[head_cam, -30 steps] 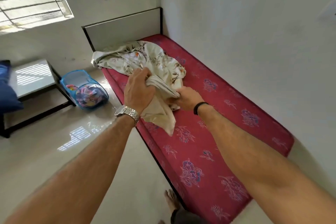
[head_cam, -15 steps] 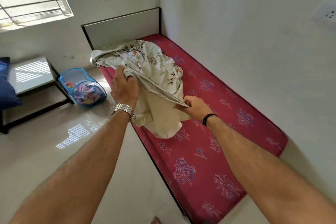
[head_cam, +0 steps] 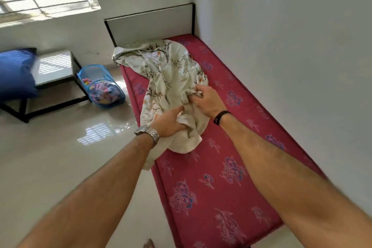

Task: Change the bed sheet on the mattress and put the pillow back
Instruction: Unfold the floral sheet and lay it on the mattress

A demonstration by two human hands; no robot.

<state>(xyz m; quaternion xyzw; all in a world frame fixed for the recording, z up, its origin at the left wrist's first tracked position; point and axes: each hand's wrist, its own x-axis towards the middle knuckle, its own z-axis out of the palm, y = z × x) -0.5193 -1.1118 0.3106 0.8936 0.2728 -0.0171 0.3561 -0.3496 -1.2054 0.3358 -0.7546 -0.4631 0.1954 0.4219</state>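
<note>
A bare red mattress (head_cam: pixel 231 177) with a purple flower print runs along the right wall. A cream bed sheet (head_cam: pixel 171 70) with a leaf print lies bunched on the mattress's far half, trailing over its left edge. My left hand (head_cam: pixel 171 122), with a metal watch on the wrist, grips a fold of the sheet near its lower end. My right hand (head_cam: pixel 207 99), with a black band on the wrist, pinches the sheet's edge a little farther up. A blue pillow (head_cam: pixel 15 72) rests on the low table at the far left.
A grey headboard (head_cam: pixel 149 24) stands at the far end of the bed. A low black-framed table (head_cam: pixel 54 68) sits at the left under the window. A blue mesh laundry basket (head_cam: pixel 100 86) with colourful cloth stands on the glossy floor (head_cam: pixel 60 157) between table and bed.
Both hands have shifted their hold on the sheet: the left hand went lower and towards me, the right one farther up. The sheet now lies stretched out longer along the mattress.
</note>
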